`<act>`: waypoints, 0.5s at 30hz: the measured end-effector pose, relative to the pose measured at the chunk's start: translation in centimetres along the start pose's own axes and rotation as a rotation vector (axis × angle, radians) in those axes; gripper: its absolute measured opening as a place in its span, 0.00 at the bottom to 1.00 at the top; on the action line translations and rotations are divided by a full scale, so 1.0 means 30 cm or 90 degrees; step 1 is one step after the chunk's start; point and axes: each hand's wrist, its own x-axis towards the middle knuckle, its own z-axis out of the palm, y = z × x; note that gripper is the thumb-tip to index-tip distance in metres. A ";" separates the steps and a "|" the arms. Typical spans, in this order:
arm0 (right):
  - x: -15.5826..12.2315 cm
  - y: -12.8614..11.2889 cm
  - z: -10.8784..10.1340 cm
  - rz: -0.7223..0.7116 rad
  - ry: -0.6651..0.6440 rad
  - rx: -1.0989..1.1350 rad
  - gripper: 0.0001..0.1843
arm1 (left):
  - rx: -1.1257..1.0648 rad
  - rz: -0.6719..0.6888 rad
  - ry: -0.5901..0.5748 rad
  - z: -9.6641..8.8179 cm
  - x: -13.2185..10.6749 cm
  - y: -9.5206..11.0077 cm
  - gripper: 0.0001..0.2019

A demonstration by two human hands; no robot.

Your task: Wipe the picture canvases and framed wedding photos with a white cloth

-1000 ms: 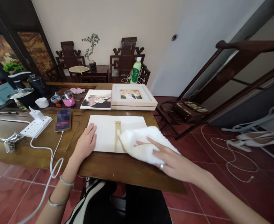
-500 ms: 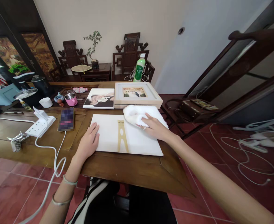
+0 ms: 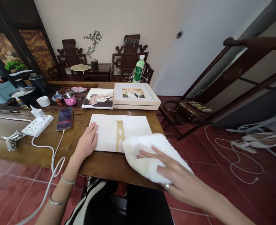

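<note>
A white flat panel (image 3: 109, 129) with a gold stand strip (image 3: 119, 134) down its middle lies on the wooden table (image 3: 46, 137) in front of me. My left hand (image 3: 87, 143) lies flat and open on the panel's left edge, fingers stretched out. My right hand (image 3: 175, 176) presses a fluffy white cloth (image 3: 147, 153) onto the panel's near right corner, fingers spread flat on the cloth. The cloth hangs over the table's front edge.
Behind the panel lie a photo canvas (image 3: 98, 98) and a framed picture (image 3: 134, 95), with a green bottle (image 3: 138, 70) beyond. A phone (image 3: 64, 118), power strip (image 3: 37, 123) with white cable, pink cup (image 3: 69, 98) and white bowl (image 3: 43, 101) sit to the left. Cables trail over the red floor (image 3: 234, 153).
My right hand swept the cloth from the panel's far right corner back toward me to the near right corner. My left hand stayed on the panel's left edge.
</note>
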 end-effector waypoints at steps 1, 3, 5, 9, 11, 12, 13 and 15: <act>0.010 0.015 0.000 0.014 -0.006 0.000 0.18 | -0.001 0.001 0.001 0.000 0.000 0.000 0.22; 0.047 0.064 0.004 0.062 -0.009 -0.009 0.14 | -0.003 0.001 -0.002 -0.002 0.000 -0.001 0.22; 0.103 0.135 0.011 0.114 0.001 -0.021 0.10 | -0.004 -0.003 -0.010 -0.004 0.000 0.000 0.23; 0.251 0.298 0.018 0.127 0.064 -0.013 0.11 | -0.001 -0.008 -0.019 -0.008 0.002 0.002 0.23; 0.322 0.365 0.013 0.124 0.097 -0.007 0.12 | 0.001 -0.008 -0.026 -0.008 0.002 0.001 0.23; 0.352 0.388 0.008 0.129 0.110 -0.006 0.12 | 0.001 -0.008 -0.029 -0.008 0.003 0.001 0.23; 0.376 0.404 0.004 0.138 0.119 -0.007 0.13 | 0.001 -0.008 -0.031 -0.008 0.003 0.001 0.24; 0.404 0.412 -0.002 0.150 0.128 -0.015 0.13 | 0.000 -0.007 -0.030 -0.008 0.004 0.000 0.24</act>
